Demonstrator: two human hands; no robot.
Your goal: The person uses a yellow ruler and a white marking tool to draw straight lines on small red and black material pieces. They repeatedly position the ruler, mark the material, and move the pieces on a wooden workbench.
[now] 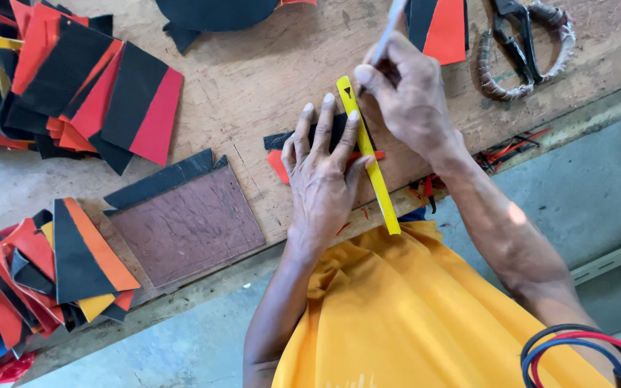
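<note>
My left hand (323,172) lies flat, fingers spread, pressing a yellow ruler (370,159) onto a black and red piece of sheet material (276,152) on the wooden workbench (253,79). My right hand (405,93) grips a thin pale pen-like tool (389,25) and holds its tip against the ruler's far end. The ruler runs from the middle of the bench toward me, past the bench's front edge. Most of the piece under my left hand is hidden.
Stacks of black, red and orange cut pieces (73,79) lie at the far left, and more (30,280) at the near left. A brown square board (188,226) sits beside them. Large scissors (522,47) with wrapped handles rest at the far right. Thin scraps (512,147) lie along the bench edge.
</note>
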